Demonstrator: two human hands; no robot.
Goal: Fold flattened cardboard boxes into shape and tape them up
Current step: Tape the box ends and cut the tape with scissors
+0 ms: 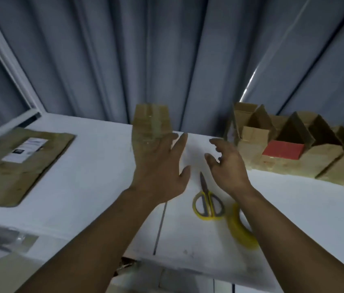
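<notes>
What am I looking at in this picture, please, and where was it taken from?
There is no machine here: a person wears a camera on the head, looking down at their own two bare hands. The left hand and right hand are both open over a white table and grip nothing. A blurred taped box sits just past the left hand; whether they touch is unclear. On the table lie yellow-handled scissors, a roll of tape, flattened cardboard on the left, and a row of folded boxes on the right.
</notes>
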